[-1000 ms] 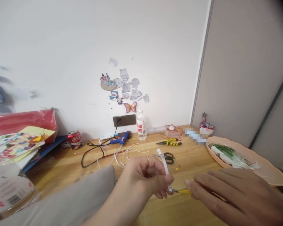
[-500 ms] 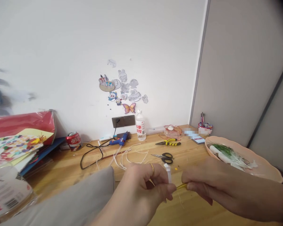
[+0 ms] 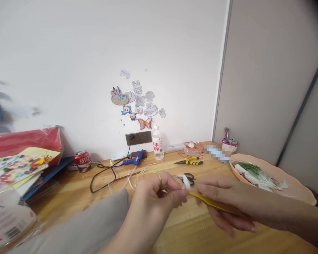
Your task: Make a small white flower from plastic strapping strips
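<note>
My left hand (image 3: 159, 194), with a ring on one finger, is closed in a pinch on a small white curled strip (image 3: 186, 181) and the pointed end of a yellow strip (image 3: 209, 201). The yellow strip runs right, between the fingers of my right hand (image 3: 225, 197), which is slightly blurred and holds it along its length. What the yellow strip is made of I cannot tell. Just behind the hands lie scissors with black handles (image 3: 189, 178), partly covered by my left hand and the white strip. Yellow-and-black pliers (image 3: 189, 161) rest farther back.
A blue glue gun (image 3: 134, 158), a black cord (image 3: 95, 181) and white cords (image 3: 137, 174) lie on the wooden table (image 3: 180, 233). A water bottle (image 3: 158, 144) and a red can (image 3: 83, 161) stand behind. At right is a pink tray (image 3: 299, 190); at left, a grey cushion (image 3: 95, 218).
Both hands have risen a little, the left also shifting left. My right hand has turned and its fingers have straightened, and more of the yellow strip shows. The white strip now tilts and curls.
</note>
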Demonstrator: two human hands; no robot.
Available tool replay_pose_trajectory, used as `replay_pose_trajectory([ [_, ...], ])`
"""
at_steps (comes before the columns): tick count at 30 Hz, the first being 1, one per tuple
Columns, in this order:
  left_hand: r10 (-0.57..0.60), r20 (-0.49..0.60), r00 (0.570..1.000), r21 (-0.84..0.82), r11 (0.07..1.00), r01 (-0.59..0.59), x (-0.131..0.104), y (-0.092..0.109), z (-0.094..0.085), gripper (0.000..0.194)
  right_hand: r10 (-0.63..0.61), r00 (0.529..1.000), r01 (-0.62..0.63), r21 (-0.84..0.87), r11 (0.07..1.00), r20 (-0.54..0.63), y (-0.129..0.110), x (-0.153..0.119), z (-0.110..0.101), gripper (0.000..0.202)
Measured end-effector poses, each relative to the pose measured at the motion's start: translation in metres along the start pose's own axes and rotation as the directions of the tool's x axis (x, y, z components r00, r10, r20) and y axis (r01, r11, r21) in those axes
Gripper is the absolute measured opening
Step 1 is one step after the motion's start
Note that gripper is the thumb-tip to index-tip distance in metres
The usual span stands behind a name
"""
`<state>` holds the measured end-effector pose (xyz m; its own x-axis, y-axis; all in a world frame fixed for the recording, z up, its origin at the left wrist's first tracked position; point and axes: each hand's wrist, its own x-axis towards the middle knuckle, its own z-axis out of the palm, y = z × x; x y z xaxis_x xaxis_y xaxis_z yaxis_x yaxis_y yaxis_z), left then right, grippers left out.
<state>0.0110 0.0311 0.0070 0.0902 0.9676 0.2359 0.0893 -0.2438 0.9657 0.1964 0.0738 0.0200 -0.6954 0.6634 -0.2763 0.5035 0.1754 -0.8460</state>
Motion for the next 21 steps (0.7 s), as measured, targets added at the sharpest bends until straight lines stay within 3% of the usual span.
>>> replay_pose_trajectory([
  [1, -0.053, -0.020, 0.998, -0.103, 0.993, 0.051, 0.002, -0.002, -0.001, 0.014, -0.144, 0.974, 0.098, -0.248, 0.964, -0.174, 0.001, -0.001, 0.005, 0.030],
  [2, -0.096, -0.026, 0.995, -0.188, 0.978, 0.090, 0.004, -0.003, -0.003, 0.015, -0.360, 0.881, 0.154, -0.535, 0.830, -0.306, 0.002, -0.002, 0.009, 0.026],
  [3, -0.128, -0.026, 0.991, -0.247, 0.962, 0.118, 0.006, -0.004, -0.004, 0.016, -0.596, 0.729, 0.140, -0.780, 0.610, -0.336, 0.005, -0.003, 0.014, 0.021],
  [4, -0.148, -0.019, 0.989, -0.283, 0.949, 0.137, 0.007, -0.005, -0.006, 0.016, -0.781, 0.566, 0.070, -0.928, 0.366, -0.265, 0.008, -0.004, 0.017, 0.019],
  [5, -0.163, -0.010, 0.987, -0.305, 0.940, 0.152, 0.008, -0.004, -0.007, 0.017, -0.883, 0.443, -0.009, -0.986, 0.167, -0.154, 0.011, -0.005, 0.020, 0.020],
  [6, -0.174, 0.002, 0.985, -0.317, 0.934, 0.166, 0.009, -0.004, -0.008, 0.017, -0.928, 0.370, -0.064, -0.998, 0.021, -0.043, 0.013, -0.005, 0.021, 0.025],
  [7, -0.185, 0.016, 0.983, -0.321, 0.930, 0.181, 0.009, -0.003, -0.009, 0.016, -0.939, 0.342, -0.095, -0.993, -0.067, 0.031, 0.016, -0.006, 0.022, 0.029],
  [10, -0.226, 0.073, 0.971, -0.332, 0.913, 0.238, 0.008, 0.002, -0.012, 0.014, -0.928, 0.342, -0.140, -0.968, -0.209, 0.151, 0.020, -0.008, 0.018, 0.034],
  [13, -0.250, 0.138, 0.958, -0.363, 0.888, 0.284, 0.007, 0.006, -0.013, 0.010, -0.901, 0.382, -0.108, -0.959, -0.263, 0.205, 0.021, -0.009, 0.012, 0.036],
  [21, -0.294, 0.210, 0.932, -0.439, 0.824, 0.359, 0.006, 0.004, -0.014, 0.018, -0.861, 0.406, -0.032, -0.937, -0.348, 0.306, 0.017, -0.010, 0.009, 0.035],
])
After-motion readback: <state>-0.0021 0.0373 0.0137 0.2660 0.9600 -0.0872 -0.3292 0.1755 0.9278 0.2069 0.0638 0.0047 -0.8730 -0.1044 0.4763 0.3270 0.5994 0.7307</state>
